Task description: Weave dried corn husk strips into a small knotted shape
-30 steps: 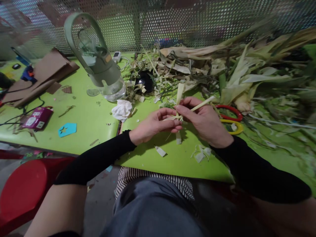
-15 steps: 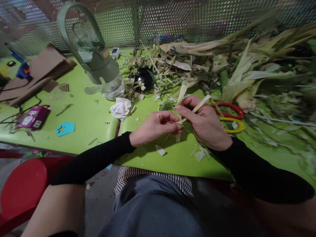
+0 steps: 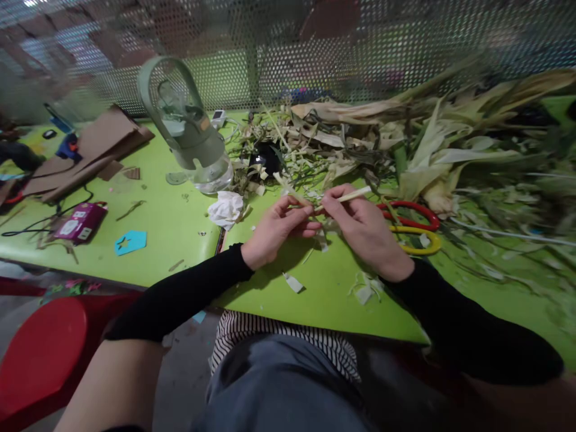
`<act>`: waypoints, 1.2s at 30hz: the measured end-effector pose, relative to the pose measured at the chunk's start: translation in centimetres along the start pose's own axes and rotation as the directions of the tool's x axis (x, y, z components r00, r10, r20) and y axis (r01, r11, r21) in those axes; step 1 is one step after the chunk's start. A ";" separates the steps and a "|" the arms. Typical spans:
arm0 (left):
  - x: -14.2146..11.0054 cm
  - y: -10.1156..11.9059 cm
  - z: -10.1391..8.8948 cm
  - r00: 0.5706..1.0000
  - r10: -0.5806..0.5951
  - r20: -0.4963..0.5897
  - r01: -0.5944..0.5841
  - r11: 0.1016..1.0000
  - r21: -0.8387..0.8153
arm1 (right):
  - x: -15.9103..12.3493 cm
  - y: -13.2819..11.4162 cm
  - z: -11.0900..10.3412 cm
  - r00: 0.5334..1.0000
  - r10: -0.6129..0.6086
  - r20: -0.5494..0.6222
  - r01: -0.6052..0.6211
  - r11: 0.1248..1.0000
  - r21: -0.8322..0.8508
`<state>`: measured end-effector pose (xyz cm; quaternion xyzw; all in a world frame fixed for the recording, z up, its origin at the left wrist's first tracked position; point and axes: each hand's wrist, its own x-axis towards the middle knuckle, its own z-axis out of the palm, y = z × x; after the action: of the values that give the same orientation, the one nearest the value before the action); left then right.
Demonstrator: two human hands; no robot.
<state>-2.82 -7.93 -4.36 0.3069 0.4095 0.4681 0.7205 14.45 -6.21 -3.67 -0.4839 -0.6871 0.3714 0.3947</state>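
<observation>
Over the green table, both my hands pinch pale strips of corn husk. My left hand (image 3: 279,231) has thumb and index finger closed on one end, with a strip sticking up past the fingertips. My right hand (image 3: 366,231) grips a rolled or folded corn husk strip (image 3: 357,194) that points out to the right above the knuckles. Where the strips meet between the fingertips is partly hidden. Beside my right hand lie scissors with one red and one yellow handle loop (image 3: 434,243). Below the hands lies a small husk scrap (image 3: 293,282).
A heap of dried husks and shreds (image 3: 333,129) spreads along the back, around a black round object (image 3: 265,159). Left are a water bottle (image 3: 198,147), crumpled tissue (image 3: 225,209), blue paper piece (image 3: 130,242), purple box (image 3: 81,222) and brown cardboard (image 3: 92,147). A red stool (image 3: 42,354) stands lower left.
My left hand has moved slightly up and left, turning its fingers upward. The strip that stood upright by my right hand now leans toward my left fingers. The camera view has tilted up slightly.
</observation>
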 end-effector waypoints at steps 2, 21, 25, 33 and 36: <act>0.1 -0.2 -0.1 1.000 -0.029 -0.011 0.029 1.000 -0.005 | 0.0 0.2 0.1 1.000 -0.017 0.000 0.017 0.998 -0.065; -0.6 -0.1 0.7 0.998 0.063 -0.006 -0.063 0.996 0.059 | -0.9 -0.3 0.8 1.000 0.003 -0.029 -0.001 0.996 0.085; -0.9 0.3 0.7 0.998 0.048 0.031 -0.049 0.998 0.028 | -1.2 -0.9 0.9 0.995 0.101 -0.012 -0.093 0.954 0.285; -0.9 0.8 0.1 0.997 0.037 0.069 -0.040 0.999 0.035 | -1.0 -0.5 1.1 0.986 0.163 0.013 -0.153 0.891 0.426; -0.6 0.8 0.0 0.996 -0.007 0.090 0.002 0.999 0.051 | -0.7 -0.2 1.3 0.979 0.189 0.078 -0.204 0.872 0.446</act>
<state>-3.26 -8.19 -3.52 0.3448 0.3892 0.4417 0.7311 13.36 -7.12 -4.11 -0.4403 -0.5356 0.5666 0.4452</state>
